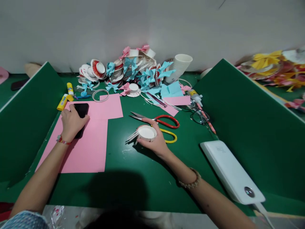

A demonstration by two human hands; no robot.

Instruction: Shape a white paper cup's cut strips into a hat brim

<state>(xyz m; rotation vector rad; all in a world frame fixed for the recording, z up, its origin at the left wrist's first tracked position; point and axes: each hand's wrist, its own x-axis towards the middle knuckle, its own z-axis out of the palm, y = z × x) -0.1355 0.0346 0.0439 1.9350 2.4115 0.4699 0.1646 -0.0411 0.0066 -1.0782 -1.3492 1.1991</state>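
Observation:
My left hand (71, 122) grips a black phone (82, 110) that lies on pink paper (88, 152), its fingers at the left edge and the thumb by the right one. In my right hand (156, 140) is a cut-down white paper cup (146, 132), its round base facing up. Several thin cut strips stick out from it to the left. Scissors (168, 121) with one red and one yellow handle lie open on the table, just behind and partly under my right hand.
Glue sticks (63, 102) stand and lie at the back left. Paper-cup crafts with blue and pink bows (130, 68) pile along the wall beside stacked cups (180, 65). Eyeglasses (200, 116) and a white power bank (231, 170) are right, inside green partitions (257, 127).

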